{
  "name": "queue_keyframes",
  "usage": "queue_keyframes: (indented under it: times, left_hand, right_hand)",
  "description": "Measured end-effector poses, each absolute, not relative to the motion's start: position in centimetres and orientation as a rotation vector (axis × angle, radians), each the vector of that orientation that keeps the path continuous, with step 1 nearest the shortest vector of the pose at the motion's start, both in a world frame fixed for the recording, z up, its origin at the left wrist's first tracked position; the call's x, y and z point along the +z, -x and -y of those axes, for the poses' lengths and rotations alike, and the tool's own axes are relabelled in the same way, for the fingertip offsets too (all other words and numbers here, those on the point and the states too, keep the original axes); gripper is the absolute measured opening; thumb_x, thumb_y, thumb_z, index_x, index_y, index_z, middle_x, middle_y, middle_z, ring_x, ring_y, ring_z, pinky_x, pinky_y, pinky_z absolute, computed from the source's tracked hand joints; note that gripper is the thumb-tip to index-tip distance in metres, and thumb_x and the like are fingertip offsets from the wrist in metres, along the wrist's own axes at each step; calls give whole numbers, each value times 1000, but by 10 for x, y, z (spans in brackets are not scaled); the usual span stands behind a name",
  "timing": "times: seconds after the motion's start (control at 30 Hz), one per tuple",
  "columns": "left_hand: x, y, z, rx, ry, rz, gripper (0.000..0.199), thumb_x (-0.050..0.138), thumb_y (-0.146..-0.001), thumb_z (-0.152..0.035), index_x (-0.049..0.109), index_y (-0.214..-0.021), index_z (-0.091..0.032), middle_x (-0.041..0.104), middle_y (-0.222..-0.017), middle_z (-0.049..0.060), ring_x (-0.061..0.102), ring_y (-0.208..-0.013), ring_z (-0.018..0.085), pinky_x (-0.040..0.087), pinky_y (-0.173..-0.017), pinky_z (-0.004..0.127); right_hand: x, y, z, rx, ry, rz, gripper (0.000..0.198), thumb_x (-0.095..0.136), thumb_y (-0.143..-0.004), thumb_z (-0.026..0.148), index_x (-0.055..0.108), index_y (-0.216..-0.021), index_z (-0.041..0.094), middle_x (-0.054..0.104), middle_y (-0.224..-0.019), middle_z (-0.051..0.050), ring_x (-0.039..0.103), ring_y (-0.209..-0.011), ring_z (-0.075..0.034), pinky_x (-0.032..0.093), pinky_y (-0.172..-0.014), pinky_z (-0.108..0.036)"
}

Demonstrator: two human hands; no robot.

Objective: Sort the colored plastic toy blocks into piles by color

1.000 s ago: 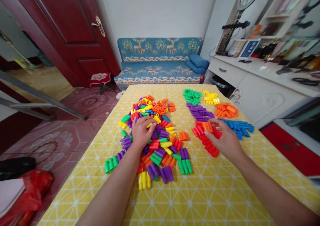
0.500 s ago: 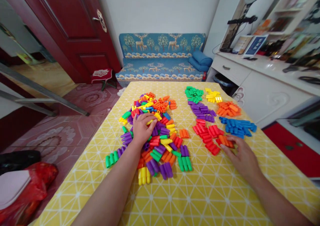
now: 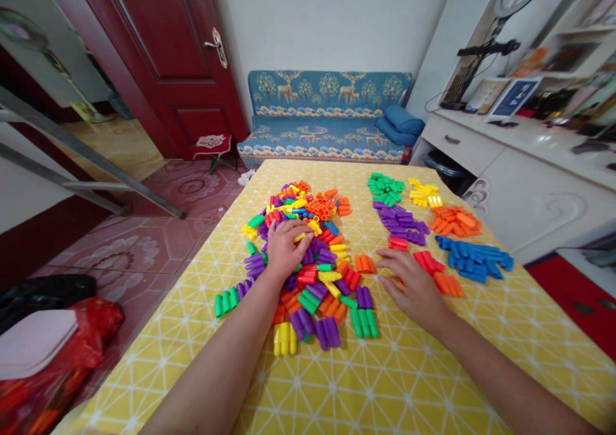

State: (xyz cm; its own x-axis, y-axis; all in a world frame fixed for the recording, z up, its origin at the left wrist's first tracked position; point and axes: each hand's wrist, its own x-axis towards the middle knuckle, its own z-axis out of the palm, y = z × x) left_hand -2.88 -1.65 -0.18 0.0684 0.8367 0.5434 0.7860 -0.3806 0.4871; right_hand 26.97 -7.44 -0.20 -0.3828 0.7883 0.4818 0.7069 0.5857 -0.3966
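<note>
My left hand (image 3: 287,247) rests on a mixed heap of plastic building pieces (image 3: 317,290) in purple, green, yellow, red and orange. Its fingers lie apart over the heap, hiding some pieces, and a yellow piece shows beside its thumb. My right hand (image 3: 412,286) hovers empty with fingers apart, its tips close to a small orange piece (image 3: 364,264) at the heap's right side. That hand covers part of the red group (image 3: 428,262). Just right of its wrist lies another orange piece (image 3: 449,285).
Single-colour groups stand on the right: green (image 3: 385,188), purple (image 3: 400,222), yellow (image 3: 424,193), orange (image 3: 455,221) and blue (image 3: 475,257) pieces. A yellow patterned cloth (image 3: 337,390) covers the table. Beyond it is a blue sofa (image 3: 327,127); a white cabinet (image 3: 524,185) flanks the right.
My right hand has let go of the orange piece by the red group and moved left toward the heap. My left hand stays on the heap. The view has shifted slightly.
</note>
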Motion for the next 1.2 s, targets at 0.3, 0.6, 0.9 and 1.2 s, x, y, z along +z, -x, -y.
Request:
queue_keyframes:
  times: [0.3,0.6,0.9,1.2]
  left_hand:
    - [-4,30,16,1214,-2255,-1717,18,57,-91,-37,73,-93,-30,71,-112,-1,60,-111,22,25,-113,48]
    - [-6,30,15,1208,-2254,-1704,18,57,-91,-36,73,-92,-30,71,-111,-1,60,-111,21,26,-112,48]
    - [-2,29,18,1205,-2256,-1723,15,58,-91,-35,73,-93,-31,71,-112,-1,61,-109,20,27,-110,47]
    - [-3,29,17,1239,-2251,-1715,15,60,-90,-35,73,-93,-30,72,-110,-1,61,-108,20,30,-108,47]
  right_hand:
    - [-15,-201,35,444,1261,2180,48,62,-71,14,63,-118,26,61,-126,-6,50,-120,-25,39,-105,-44]
    - [-33,-203,30,340,1332,2017,31,63,-82,26,66,-113,22,70,-105,-6,58,-100,-24,46,-90,-41]
    - [-33,-207,33,414,1295,2001,31,50,-93,38,66,-115,22,69,-113,-8,60,-106,-24,47,-94,-41]
    - [-39,-204,37,320,1228,2106,31,60,-87,37,66,-115,27,62,-120,-7,56,-114,-25,47,-98,-43]
